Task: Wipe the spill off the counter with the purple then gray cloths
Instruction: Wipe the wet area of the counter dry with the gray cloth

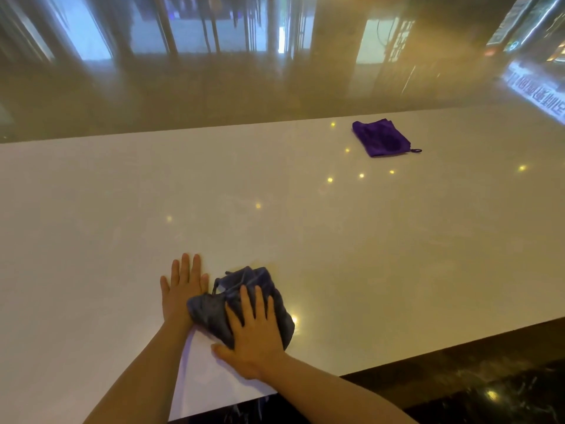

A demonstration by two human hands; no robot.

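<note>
The right grip [255,328] presses flat, fingers spread, on the bunched gray cloth [244,304] near the table [367,255] edge, left grip [183,286] empty and flat alongside; purple cloth [380,137] lies far off; firm, overlapping strokes should dry best.

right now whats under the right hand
The right hand presses flat on the crumpled gray cloth, which lies on the white counter. Whatever is beneath the cloth, including any spill, is covered.
</note>
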